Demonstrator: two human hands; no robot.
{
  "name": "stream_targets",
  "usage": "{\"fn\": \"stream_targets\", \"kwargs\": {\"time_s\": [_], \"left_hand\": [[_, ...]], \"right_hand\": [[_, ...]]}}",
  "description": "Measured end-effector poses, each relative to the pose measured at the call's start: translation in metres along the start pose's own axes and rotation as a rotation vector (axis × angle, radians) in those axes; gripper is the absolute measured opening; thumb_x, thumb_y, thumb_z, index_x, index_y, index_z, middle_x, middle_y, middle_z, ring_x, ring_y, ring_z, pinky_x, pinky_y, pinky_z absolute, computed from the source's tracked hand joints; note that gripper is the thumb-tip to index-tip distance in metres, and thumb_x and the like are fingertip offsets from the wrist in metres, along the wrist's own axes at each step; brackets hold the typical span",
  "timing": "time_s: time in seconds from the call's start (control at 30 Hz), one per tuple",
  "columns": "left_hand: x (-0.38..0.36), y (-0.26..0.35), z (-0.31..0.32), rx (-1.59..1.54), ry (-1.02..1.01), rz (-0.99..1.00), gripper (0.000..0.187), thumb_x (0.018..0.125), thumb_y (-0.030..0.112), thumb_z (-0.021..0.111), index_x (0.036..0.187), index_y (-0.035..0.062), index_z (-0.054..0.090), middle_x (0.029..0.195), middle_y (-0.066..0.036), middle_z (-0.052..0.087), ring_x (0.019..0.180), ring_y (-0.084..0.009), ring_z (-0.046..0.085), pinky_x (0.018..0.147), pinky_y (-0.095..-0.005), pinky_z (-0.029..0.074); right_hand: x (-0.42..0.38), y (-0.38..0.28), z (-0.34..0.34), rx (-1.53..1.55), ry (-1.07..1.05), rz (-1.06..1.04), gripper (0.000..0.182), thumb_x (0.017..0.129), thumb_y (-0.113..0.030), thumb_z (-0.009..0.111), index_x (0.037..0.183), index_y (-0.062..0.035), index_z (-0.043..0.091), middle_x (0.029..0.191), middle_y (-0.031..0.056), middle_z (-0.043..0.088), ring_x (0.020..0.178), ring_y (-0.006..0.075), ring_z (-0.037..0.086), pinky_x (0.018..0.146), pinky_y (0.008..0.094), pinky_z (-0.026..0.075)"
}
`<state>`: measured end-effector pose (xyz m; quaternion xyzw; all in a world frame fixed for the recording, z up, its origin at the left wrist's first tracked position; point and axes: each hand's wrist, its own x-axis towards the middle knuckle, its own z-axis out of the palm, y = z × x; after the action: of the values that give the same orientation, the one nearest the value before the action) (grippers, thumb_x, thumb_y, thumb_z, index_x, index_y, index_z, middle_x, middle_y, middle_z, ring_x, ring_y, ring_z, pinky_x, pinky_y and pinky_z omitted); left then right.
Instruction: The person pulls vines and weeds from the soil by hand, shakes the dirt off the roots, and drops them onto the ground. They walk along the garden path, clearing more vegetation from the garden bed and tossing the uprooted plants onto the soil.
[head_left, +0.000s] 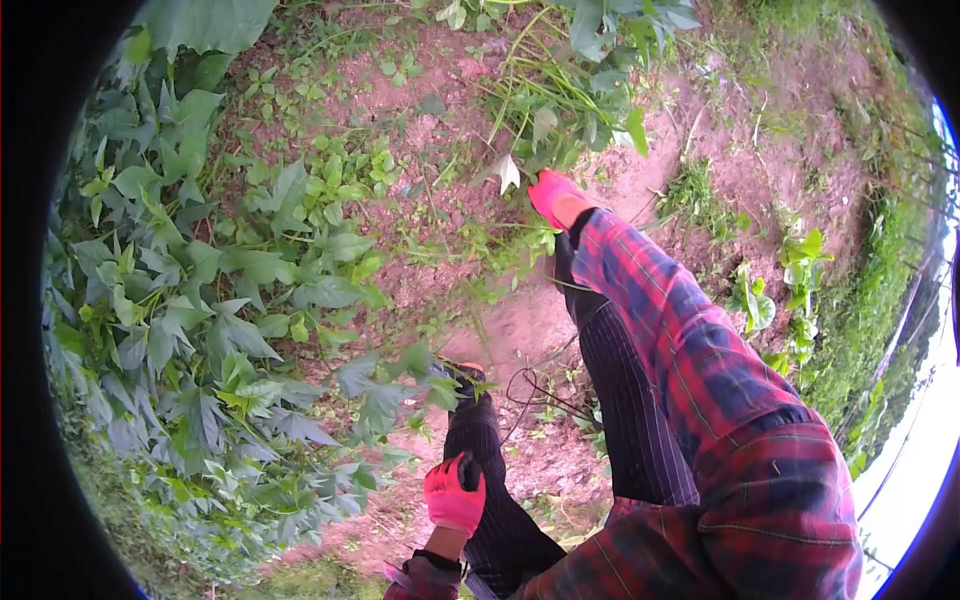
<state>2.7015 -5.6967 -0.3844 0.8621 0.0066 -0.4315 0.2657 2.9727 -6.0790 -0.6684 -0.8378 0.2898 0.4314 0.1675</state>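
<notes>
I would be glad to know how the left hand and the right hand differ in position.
The right hand reaches far out to the leafy stems, while the left hand is drawn in by a trouser leg. The right sleeve shows at length; the left hand's shows only partly. Both hands wear pink gloves.

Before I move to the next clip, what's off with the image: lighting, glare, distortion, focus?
Head view: strong fisheye bending inside a black surround; sky blown white at right, with blue fringing; otherwise soft light, no crisp shadows; right glove and left glove oversaturated pink, detail flattened; upper-right soil hazy and soft.
</notes>
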Motion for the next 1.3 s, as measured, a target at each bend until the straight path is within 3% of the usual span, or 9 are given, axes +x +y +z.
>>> {"fn": "stream_targets", "kwargs": {"time_s": [0.23,0.37,0.63,0.77,0.87,0.93,1.07,1.2,1.3], "left_hand": [[0.007,0.010,0.000,0.015,-0.015,-0.037,0.041,0.075,0.026,0.071,0.113,0.0123,0.063,0.104,-0.010,0.065,0.100,-0.0311,0.060,0.091,-0.0440,0.045],[0.006,0.011,-0.001,0.024,-0.021,-0.039,0.041,0.076,0.029,0.071,0.114,0.0138,0.063,0.107,-0.010,0.065,0.102,-0.0312,0.059,0.092,-0.0443,0.045],[0.002,0.012,0.004,0.050,-0.050,-0.070,0.045,0.077,0.033,0.070,0.116,0.0145,0.062,0.110,-0.010,0.064,0.105,-0.0317,0.057,0.095,-0.0433,0.044],[0.001,0.015,0.004,0.056,-0.030,-0.061,0.045,0.078,0.035,0.069,0.117,0.0146,0.062,0.111,-0.011,0.064,0.108,-0.0314,0.056,0.097,-0.0433,0.042],[0.002,0.016,0.009,0.052,-0.013,-0.065,0.044,0.078,0.034,0.069,0.117,0.0143,0.062,0.110,-0.011,0.064,0.108,-0.0315,0.057,0.098,-0.0435,0.041],[0.004,0.020,0.008,0.053,0.012,-0.041,0.043,0.076,0.031,0.071,0.116,0.0139,0.062,0.109,-0.010,0.065,0.106,-0.0317,0.057,0.097,-0.0436,0.042],[0.002,0.019,0.008,0.077,-0.042,-0.108,0.043,0.080,0.036,0.067,0.117,0.0144,0.062,0.111,-0.010,0.065,0.108,-0.0317,0.057,0.099,-0.0424,0.041],[-0.002,0.019,0.005,0.051,-0.151,-0.133,0.048,0.083,0.041,0.060,0.123,0.0142,0.059,0.118,-0.011,0.063,0.114,-0.0314,0.055,0.102,-0.0424,0.039],[-0.008,0.017,0.007,0.020,-0.123,-0.149,0.047,0.084,0.041,0.060,0.122,0.0136,0.060,0.117,-0.012,0.064,0.112,-0.0321,0.056,0.101,-0.0426,0.040]], "right_hand": [[-0.014,0.008,-0.048,0.054,0.229,-0.043,0.042,0.086,-0.036,0.057,0.116,-0.0062,0.062,0.108,0.0205,0.067,0.104,0.0394,0.062,0.090,0.0462,0.050],[0.071,0.051,0.024,-0.549,0.324,-0.682,0.042,0.083,-0.024,0.059,0.121,-0.0077,0.059,0.112,0.0179,0.067,0.099,0.0369,0.066,0.088,0.0483,0.051],[0.045,0.003,-0.005,0.044,0.220,-0.058,0.038,0.094,-0.034,0.044,0.115,-0.0083,0.062,0.109,0.0180,0.067,0.101,0.0330,0.064,0.085,0.0419,0.051],[0.061,0.071,-0.008,0.142,0.148,-0.574,0.032,0.093,-0.032,0.053,0.115,-0.0100,0.062,0.096,0.0157,0.069,0.087,0.0325,0.066,0.076,0.0403,0.052],[-0.026,0.024,-0.085,0.044,-0.219,-0.137,0.039,0.087,-0.024,0.065,0.121,-0.0052,0.060,0.093,0.0164,0.069,0.086,0.0243,0.065,0.079,0.0344,0.051],[-0.056,0.034,-0.107,0.061,-0.216,-0.617,0.034,0.087,-0.032,0.064,0.105,-0.0036,0.067,0.084,0.0122,0.070,0.073,0.0206,0.062,0.070,0.0354,0.050],[-0.125,0.028,-0.185,0.126,-0.342,-0.419,0.019,0.088,-0.024,0.064,0.092,-0.0053,0.068,0.066,-0.0006,0.059,0.056,0.0110,0.052,0.055,0.0318,0.044],[-0.118,0.117,-0.223,0.514,-0.251,-0.238,0.024,0.089,-0.006,0.062,0.112,-0.0025,0.066,0.089,-0.0001,0.069,0.073,0.0107,0.060,0.064,0.0285,0.050],[-0.127,0.146,-0.237,-0.469,0.075,-0.060,0.047,0.086,-0.023,0.067,0.128,-0.0048,0.056,0.121,0.0109,0.062,0.099,0.0216,0.062,0.083,0.0376,0.050]]}}
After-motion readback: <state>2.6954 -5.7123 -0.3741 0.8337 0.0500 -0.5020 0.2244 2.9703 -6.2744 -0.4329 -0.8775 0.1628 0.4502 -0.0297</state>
